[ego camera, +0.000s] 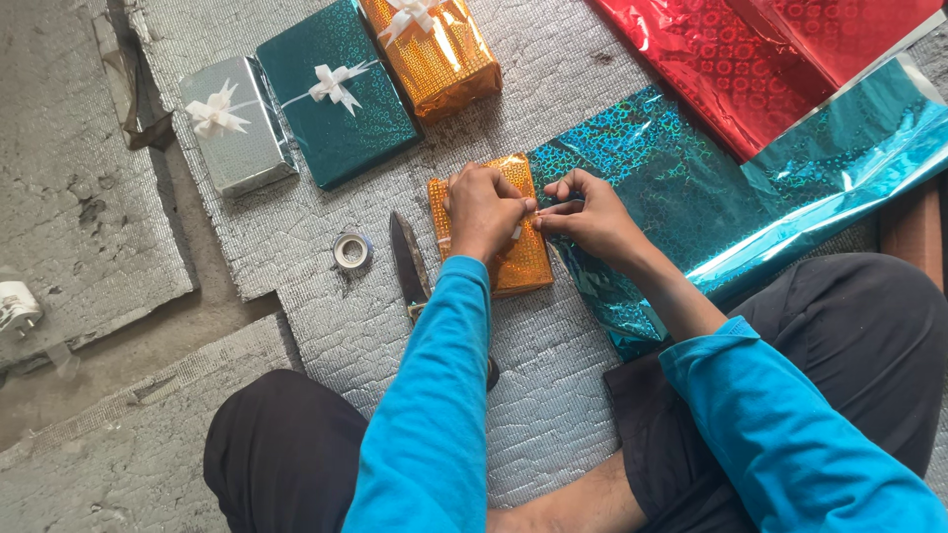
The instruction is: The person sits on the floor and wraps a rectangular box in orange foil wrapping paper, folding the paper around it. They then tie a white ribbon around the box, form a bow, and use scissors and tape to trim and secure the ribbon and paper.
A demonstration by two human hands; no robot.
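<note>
Nearest the camera, two blue sleeves are reaching forward from a cross-legged sitter on a silver padded mat [296, 237], with both forearms converging over the work. The left hand [484, 212] is lying palm-down on the orange wrapped box [521, 266], its fingers curled, while the right hand [590, 217] is meeting it from the side; the two are drawn close together, fingertips pinching what looks like a thin strip of tape or ribbon [541, 209] at the box's right edge. The box is sitting on the mat just in front of the knees, touching the teal foil sheet [681, 188]. It is probably light and stiff, with slick foil, so pressing flat on top and gripping by the edges should suit it; the strip is limp and needs a fingertip pinch. Just left of the box a knife [407, 259] and a tape roll [352, 250] are lying. Farther off, silver [237, 133], teal [336, 109] and orange [434, 54] bowed parcels are resting, beside red foil [731, 59].
</note>
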